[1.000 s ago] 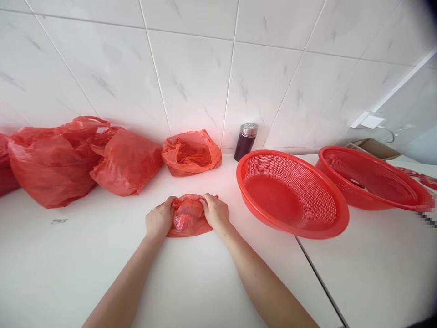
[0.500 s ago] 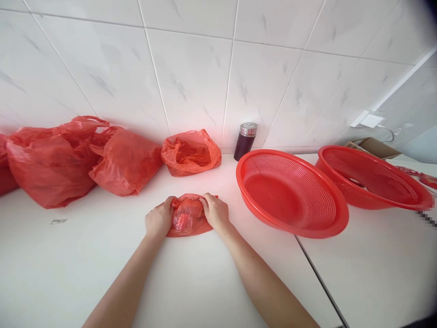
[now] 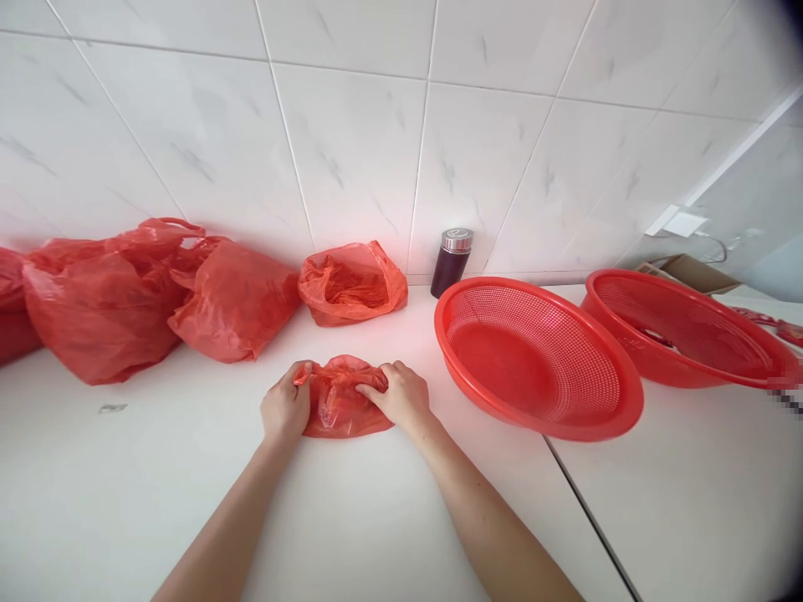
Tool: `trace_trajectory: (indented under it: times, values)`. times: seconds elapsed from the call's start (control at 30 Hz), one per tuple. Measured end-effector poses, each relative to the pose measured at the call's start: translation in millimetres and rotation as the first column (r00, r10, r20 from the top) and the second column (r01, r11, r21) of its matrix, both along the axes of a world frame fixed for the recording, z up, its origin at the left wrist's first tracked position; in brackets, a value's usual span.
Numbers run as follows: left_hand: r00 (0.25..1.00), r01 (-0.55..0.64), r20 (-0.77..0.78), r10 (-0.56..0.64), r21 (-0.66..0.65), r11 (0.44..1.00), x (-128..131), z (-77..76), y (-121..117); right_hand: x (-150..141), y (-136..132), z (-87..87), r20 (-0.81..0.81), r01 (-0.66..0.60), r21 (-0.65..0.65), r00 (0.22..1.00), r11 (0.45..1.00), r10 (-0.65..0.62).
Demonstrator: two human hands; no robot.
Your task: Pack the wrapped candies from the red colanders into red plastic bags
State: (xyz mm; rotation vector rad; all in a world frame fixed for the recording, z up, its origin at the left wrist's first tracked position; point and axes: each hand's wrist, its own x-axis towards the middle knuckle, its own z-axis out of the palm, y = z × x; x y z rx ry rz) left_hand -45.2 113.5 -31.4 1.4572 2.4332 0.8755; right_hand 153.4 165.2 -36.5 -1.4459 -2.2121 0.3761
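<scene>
Five red bags (image 3: 342, 405), two strainers (image 3: 536, 355), one flask (image 3: 450, 262)

We see a small bag (image 3: 342, 407) on the counter (image 3: 125, 493), an open bag (image 3: 351, 284) behind it. A basket (image 3: 536, 355) sits right, a flask (image 3: 450, 262) behind that.

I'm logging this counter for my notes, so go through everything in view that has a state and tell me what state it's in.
small red bag: crumpled on the counter, gripped from both sides.
left hand: grip closed on the bag's left edge.
right hand: fingers pinching the bag's top.
open red bag: mouth open, by the wall.
large red bags: full, bunched shut.
dark bottle: upright, lid on.
near red colander: tilted, empty.
far red colander: contents unclear.
</scene>
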Motion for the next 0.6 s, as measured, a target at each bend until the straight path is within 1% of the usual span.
trace_trajectory:
  times: [0.07, 0.1, 0.2, 0.27, 0.37, 0.5, 0.6]
  values:
    - [0.999, -0.008, 0.048, 0.005, 0.077, 0.997, 2, 2.2, -2, 3, -2, 3.6, 0.021, 0.013, 0.006, 1.000, 1.000, -0.013]
    - [0.998, -0.014, 0.068, 0.007, 0.110, 0.994, 3, 3.7, -4, 4, -3, 5.6, 0.005, 0.013, 0.020, 1.000, 1.000, -0.013]
    - [0.993, -0.032, 0.115, 0.012, 0.175, 0.984, 2, 9.0, -7, 7, -8, 12.6, -0.136, -0.022, 0.094, 0.990, 0.995, 0.034]
    - [0.989, -0.044, 0.145, 0.016, 0.189, 0.981, -2, 13.1, -11, 8, -11, 17.0, -0.256, -0.045, 0.146, 0.963, 0.988, 0.082]
    - [0.979, -0.100, 0.194, 0.062, 0.195, 0.976, -11, 19.1, -18, 8, -14, 21.2, -0.349, -0.040, 0.182, 0.932, 0.982, 0.103]
    - [0.948, -0.219, 0.276, 0.158, 0.208, 0.953, -22, 25.8, -36, 6, -13, 20.9, -0.418, -0.024, 0.171, 0.903, 0.985, 0.094]
    - [0.915, -0.275, 0.351, 0.200, 0.179, 0.945, -24, 27.8, -49, 4, -11, 18.3, -0.453, -0.030, 0.140, 0.887, 0.990, 0.090]
